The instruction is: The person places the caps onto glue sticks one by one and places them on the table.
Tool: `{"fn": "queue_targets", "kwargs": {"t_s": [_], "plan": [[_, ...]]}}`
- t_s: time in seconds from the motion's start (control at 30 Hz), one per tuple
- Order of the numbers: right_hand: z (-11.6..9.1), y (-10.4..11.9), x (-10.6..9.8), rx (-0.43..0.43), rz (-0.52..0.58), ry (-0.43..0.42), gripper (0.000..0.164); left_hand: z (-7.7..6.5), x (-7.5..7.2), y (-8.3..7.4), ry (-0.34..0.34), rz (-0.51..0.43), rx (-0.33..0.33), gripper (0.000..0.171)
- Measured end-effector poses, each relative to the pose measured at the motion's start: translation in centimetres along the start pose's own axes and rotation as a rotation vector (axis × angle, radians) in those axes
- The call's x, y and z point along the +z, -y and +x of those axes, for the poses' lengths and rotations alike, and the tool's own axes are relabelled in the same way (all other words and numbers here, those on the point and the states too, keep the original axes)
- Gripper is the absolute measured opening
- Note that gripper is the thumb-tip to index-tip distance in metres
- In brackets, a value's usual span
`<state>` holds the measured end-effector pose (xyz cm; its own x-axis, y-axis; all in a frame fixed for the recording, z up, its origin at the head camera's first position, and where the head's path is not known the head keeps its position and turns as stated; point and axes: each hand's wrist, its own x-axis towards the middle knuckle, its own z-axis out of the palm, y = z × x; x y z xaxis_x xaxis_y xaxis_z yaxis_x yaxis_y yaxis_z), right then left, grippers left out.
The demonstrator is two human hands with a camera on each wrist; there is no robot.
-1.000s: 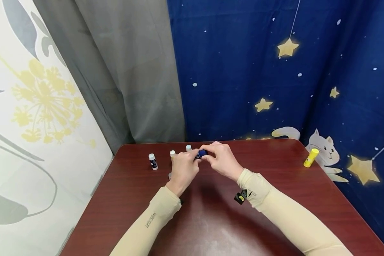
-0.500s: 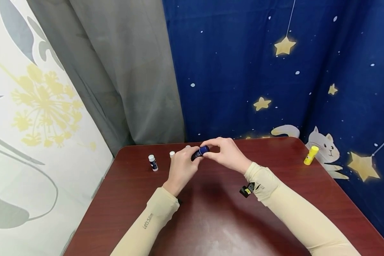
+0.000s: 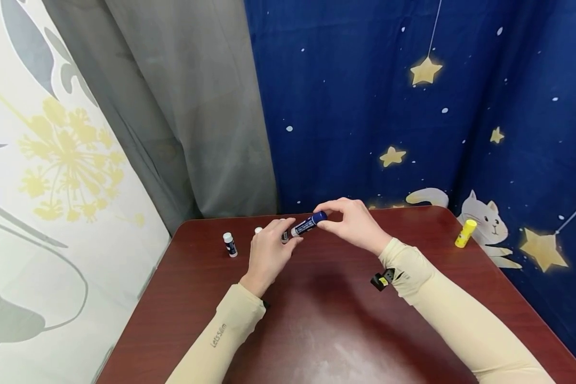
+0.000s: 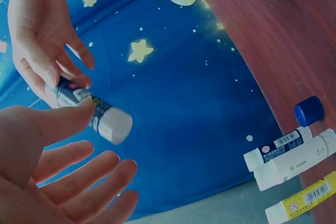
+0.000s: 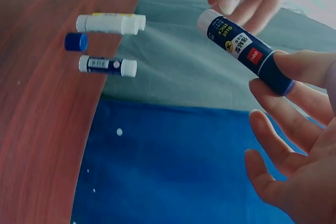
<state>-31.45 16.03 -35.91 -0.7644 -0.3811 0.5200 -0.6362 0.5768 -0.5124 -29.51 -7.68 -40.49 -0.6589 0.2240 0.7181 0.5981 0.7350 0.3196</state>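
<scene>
the right hand [image 3: 355,226] pinches one cylindrical glue stick [image 5: 242,50]; the left hand [image 3: 268,253] spreads loose fingers [image 4: 93,176] near it; the glossy desk [image 5: 37,124] bears one blue cap [image 5: 76,42], five more tubes [image 5: 105,24].

Glue stick [image 3: 309,224] above table [image 3: 336,341], tubes [image 3: 230,245] to left, lone tube [image 3: 466,233] near table's right edge, curtains [image 3: 331,112] behind

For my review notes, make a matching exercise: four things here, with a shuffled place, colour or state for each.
1. Table
2. Blue cap
3. Yellow-topped glue stick
4. Navy deli glue stick

A. Pinched by the right hand
B. Beside the white glue stick
C. Reddish brown
D. Near the table's right edge

Pairs: 1-C, 2-B, 3-D, 4-A
</scene>
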Motion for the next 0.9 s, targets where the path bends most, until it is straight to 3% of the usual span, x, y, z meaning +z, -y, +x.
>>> {"fn": "queue_targets", "kwargs": {"t_s": [0.2,0.43,0.67,0.9], "plan": [[-0.4,-0.4,-1.5,0.022,-0.026,-0.013,0.026,0.2,-0.2,-0.2,-0.023,0.017,0.006,0.046],[-1.7,-1.0,-3.3,0.102,-0.041,-0.022,0.025,-0.4,-0.6,-0.2,0.01,0.001,-0.014,0.046],[-2.9,-2.5,-6.5,0.17,-0.111,-0.078,0.025,-0.9,-1.0,0.1,0.024,-0.031,-0.027,0.046],[-4.3,-4.8,-9.4,0.245,-0.179,-0.056,0.027,-1.4,-1.3,0.3,0.037,-0.066,-0.028,0.05]]}}
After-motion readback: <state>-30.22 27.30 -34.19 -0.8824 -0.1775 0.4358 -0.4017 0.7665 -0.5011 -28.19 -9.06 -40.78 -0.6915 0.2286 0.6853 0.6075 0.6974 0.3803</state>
